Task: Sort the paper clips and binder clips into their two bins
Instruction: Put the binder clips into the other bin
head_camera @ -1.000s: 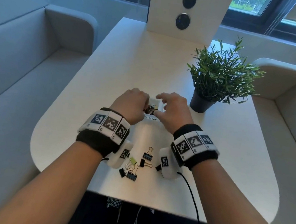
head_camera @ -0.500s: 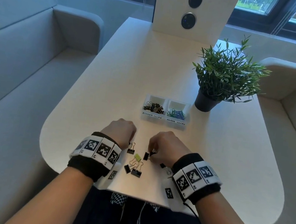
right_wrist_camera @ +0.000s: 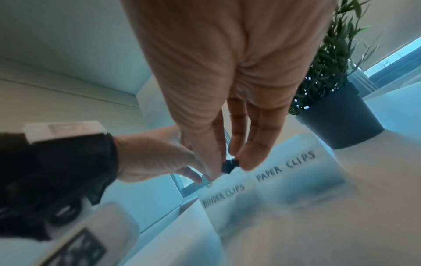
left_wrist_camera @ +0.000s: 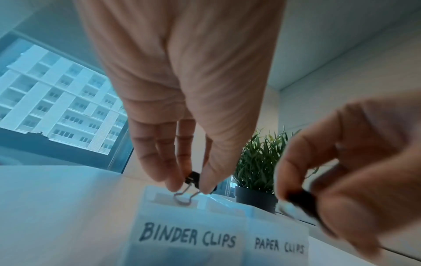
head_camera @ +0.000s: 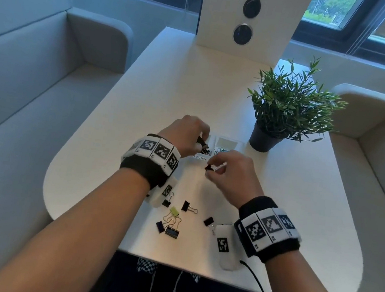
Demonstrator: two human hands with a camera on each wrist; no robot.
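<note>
Head view: left hand (head_camera: pixel 185 134) pinches a black binder clip (head_camera: pixel 202 143) over the bins (head_camera: pixel 229 142); right hand (head_camera: pixel 232 173), just behind, pinches a second clip (head_camera: pixel 209 168). Six loose clips (head_camera: pixel 171 231) lie below the wrists, so sorting is judged partly complete.

Left wrist view: the clip's wire handles hang above the BINDER CLIPS compartment (left_wrist_camera: pixel 182 239).

Right wrist view: blurred; fingers (right_wrist_camera: pixel 252 154) grip a dark clip.

black binder clips (head_camera: pixel 188 206), one lime-green clip (head_camera: pixel 174 210); blue paper clips (head_camera: pixel 220 150); wristbands (head_camera: pixel 150 162) black with black-white checker tags; dark grey pot (head_camera: pixel 262 140), green plant.
</note>
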